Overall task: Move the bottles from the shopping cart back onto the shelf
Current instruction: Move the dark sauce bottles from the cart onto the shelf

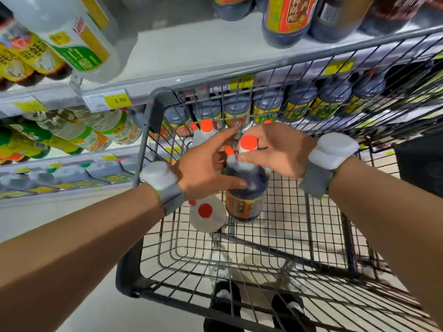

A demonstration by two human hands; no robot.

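Both hands hold one dark bottle (247, 202) with an orange cap and a red-yellow label, lifted above the wire shopping cart (299, 236). My left hand (206, 168) grips its shoulder from the left. My right hand (275, 149) curls round its neck just under the cap. A clear bottle with an orange cap (207, 214) stands in the cart below my left wrist. Another clear orange-capped bottle (206, 131) stands at the cart's far end. The white shelf (187, 51) runs beyond the cart, with bare room between its bottles.
Dark bottles (287, 20) stand on the shelf at the upper right, clear and yellow-labelled bottles (72, 39) at the upper left. Lower shelf rows hold more bottles (79, 135) behind yellow price tags. My shoes show under the cart's near edge.
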